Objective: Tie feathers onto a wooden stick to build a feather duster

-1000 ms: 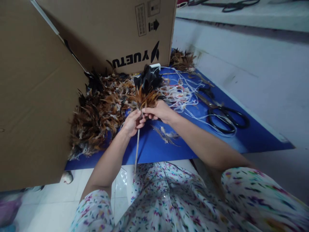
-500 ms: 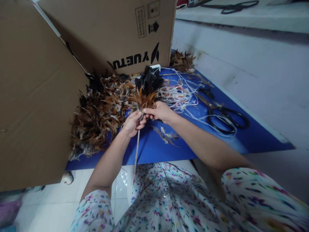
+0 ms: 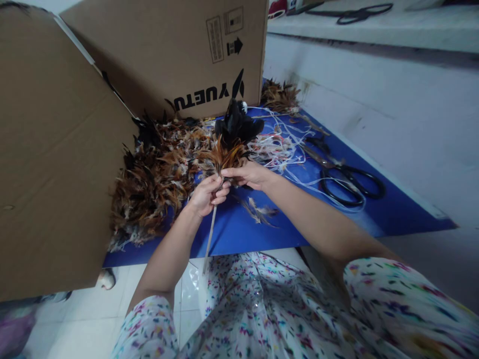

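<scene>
Between my hands is a feather duster point(image 3: 228, 152), with black feathers at its far end and orange-brown ones nearer me. Its thin stick point(image 3: 210, 234) slants down past the table's front edge. My left hand point(image 3: 209, 194) is closed around the stick just below the feathers. My right hand point(image 3: 249, 173) pinches the base of the feathers beside the left fingertips. What the right fingertips cover is hidden. A heap of brown feathers point(image 3: 157, 179) lies to the left, and a few loose grey feathers point(image 3: 258, 212) lie right of the stick.
Large black-handled scissors point(image 3: 350, 184) lie on the blue tabletop point(image 3: 239, 234) at right, near tangled white strips point(image 3: 279, 149). A cardboard box point(image 3: 160, 55) stands behind, with a cardboard panel point(image 3: 56, 149) at left. Another feather bunch point(image 3: 280, 94) sits at the back. More scissors point(image 3: 364, 13) rest on a ledge.
The duster's black feathers have turned and spread slightly to the right. Its stick's lower end has shifted a little left. Both hands keep their hold in nearly the same place.
</scene>
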A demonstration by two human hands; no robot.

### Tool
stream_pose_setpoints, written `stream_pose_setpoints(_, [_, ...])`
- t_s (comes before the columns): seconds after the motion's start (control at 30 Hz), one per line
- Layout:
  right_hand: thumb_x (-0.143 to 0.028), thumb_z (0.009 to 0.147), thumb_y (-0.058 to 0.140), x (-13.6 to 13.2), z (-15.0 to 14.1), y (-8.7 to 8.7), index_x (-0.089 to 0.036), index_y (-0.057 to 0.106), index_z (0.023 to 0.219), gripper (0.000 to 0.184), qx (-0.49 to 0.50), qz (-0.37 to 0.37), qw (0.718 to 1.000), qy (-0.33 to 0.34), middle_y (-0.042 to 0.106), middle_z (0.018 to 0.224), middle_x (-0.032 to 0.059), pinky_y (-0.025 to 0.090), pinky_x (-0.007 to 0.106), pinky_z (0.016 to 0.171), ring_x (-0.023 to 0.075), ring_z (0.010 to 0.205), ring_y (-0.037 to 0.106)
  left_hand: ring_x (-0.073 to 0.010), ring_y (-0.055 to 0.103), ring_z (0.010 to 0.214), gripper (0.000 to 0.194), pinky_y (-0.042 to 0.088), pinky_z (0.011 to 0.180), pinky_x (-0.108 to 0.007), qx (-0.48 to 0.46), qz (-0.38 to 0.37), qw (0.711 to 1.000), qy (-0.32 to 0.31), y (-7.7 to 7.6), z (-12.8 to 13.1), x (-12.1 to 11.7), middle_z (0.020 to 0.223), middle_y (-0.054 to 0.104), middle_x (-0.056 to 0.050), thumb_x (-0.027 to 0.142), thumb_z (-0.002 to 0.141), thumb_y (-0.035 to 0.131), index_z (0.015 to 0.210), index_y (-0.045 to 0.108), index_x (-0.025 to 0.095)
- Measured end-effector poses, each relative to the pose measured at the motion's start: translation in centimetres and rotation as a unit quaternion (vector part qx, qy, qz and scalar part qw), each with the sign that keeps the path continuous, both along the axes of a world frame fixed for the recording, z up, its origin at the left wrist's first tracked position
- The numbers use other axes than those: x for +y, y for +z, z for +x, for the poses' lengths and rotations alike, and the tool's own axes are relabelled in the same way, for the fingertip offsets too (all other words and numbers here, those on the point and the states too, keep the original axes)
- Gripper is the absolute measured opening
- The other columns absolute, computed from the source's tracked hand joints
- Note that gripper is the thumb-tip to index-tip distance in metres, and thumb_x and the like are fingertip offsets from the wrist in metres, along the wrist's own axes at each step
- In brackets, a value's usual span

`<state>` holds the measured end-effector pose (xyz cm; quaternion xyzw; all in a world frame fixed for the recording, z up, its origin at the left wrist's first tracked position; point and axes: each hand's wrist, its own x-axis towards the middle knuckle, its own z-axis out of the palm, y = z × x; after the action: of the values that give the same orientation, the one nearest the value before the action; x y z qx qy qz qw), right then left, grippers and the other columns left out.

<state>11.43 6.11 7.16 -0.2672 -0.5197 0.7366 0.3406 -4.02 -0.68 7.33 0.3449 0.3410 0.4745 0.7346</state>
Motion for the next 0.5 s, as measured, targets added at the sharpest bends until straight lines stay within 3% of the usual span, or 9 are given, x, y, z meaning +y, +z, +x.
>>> stream_pose_setpoints(0.3, [-0.032,0.052,0.086,0.15,-0.15,-0.51,-0.012,0.061,0.07,0.037,-0.02,0.007,0.999,-0.037,0.06,0.057,-0.0021,0.025,0.017,0.035,0.0046,0.042,0.046,-0.0025,0.035,0.047,0.025,0.02,0.034,-0.011,0.009,-0.002,1.0,-0.028,-0.01,-0.16,0.02,0.072,0.05,-0.001,0.022,0.075,0.073,0.086,0.052,0.014])
stream_pose_setpoints(0.5, [-0.027,0.058,0.08,0.03,-0.32,-0.51,-0.012,0.059,0.069,0.028,-0.013,0.025,0.999,-0.045,0.053,0.052,-0.0052,0.022,0.016,0.034,0.0016,0.038,0.036,-0.0055,0.04,0.046,0.027,0.024,0.035,-0.013,0.055,0.004,0.998,0.0,-0.21,0.2,-0.13,0.069,0.052,0.0,0.027,0.078,0.07,0.09,0.047,0.018])
